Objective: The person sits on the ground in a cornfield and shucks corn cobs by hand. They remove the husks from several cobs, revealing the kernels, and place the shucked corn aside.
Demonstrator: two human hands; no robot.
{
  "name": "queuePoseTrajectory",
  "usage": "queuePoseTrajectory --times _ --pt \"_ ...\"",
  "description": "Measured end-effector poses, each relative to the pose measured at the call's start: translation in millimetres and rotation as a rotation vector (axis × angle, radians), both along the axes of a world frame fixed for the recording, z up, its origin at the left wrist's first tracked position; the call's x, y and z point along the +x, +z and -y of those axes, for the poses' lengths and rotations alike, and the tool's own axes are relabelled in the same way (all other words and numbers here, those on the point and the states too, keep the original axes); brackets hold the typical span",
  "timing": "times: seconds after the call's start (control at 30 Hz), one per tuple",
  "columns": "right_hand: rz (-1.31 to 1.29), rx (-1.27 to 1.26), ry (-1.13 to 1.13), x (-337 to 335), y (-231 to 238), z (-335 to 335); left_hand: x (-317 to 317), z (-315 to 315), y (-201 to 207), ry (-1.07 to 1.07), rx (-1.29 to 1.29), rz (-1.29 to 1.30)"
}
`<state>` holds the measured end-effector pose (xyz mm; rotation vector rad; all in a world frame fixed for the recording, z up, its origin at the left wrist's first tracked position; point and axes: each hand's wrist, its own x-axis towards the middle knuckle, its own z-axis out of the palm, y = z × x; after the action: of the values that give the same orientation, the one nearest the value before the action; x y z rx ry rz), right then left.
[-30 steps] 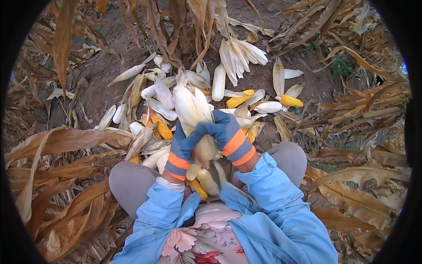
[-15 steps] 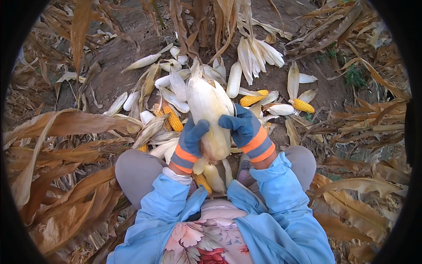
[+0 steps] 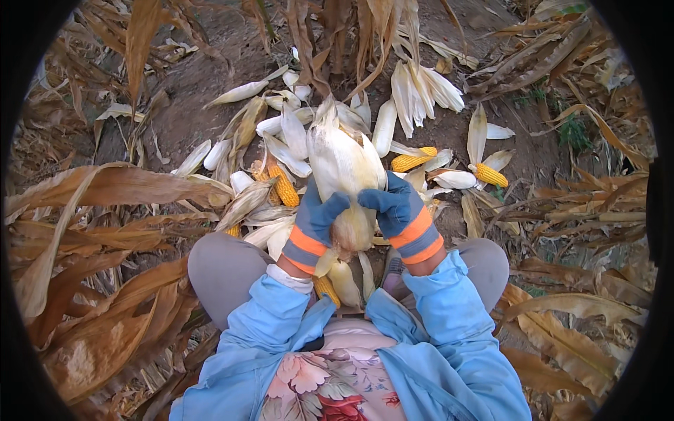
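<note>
A large ear of corn [image 3: 344,158], wrapped in pale dry husk, stands out in front of me between my gloved hands. My left hand [image 3: 316,217] grips its left side, and my right hand [image 3: 398,207] grips the right. Both thumbs press on the front of the husk, tips close together; the other fingers are mostly hidden behind. Both gloves are dark blue with orange and grey cuffs. Below the ear, between my legs, lie a yellow cob [image 3: 326,290] and a pale husk piece [image 3: 343,283].
Bare yellow cobs [image 3: 284,186] and husked ears lie on brown soil ahead, with another cob [image 3: 413,160] and a yellow-tipped ear [image 3: 490,175] to the right. Dry stalks [image 3: 344,49] stand beyond. Broad dry leaves [image 3: 105,196] crowd both sides. My bent knees [image 3: 223,270] flank my arms.
My two thumbs have drawn closer together on the front of the husk. Both hands still grip the ear, and the whole view has shifted slightly.
</note>
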<state>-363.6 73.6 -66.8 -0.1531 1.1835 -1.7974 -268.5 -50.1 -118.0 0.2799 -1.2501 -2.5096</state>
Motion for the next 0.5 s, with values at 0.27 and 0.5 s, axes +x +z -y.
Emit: queuePoseTrajectory --times 0.27,0.5 --pt "0.141 -0.195 0.0 -8 2 -2 4 -2 21 -0.065 0.372 0.064" --pt "0.081 -0.1 -0.033 -8 4 -1 3 -1 34 -0.061 0.12 0.1"
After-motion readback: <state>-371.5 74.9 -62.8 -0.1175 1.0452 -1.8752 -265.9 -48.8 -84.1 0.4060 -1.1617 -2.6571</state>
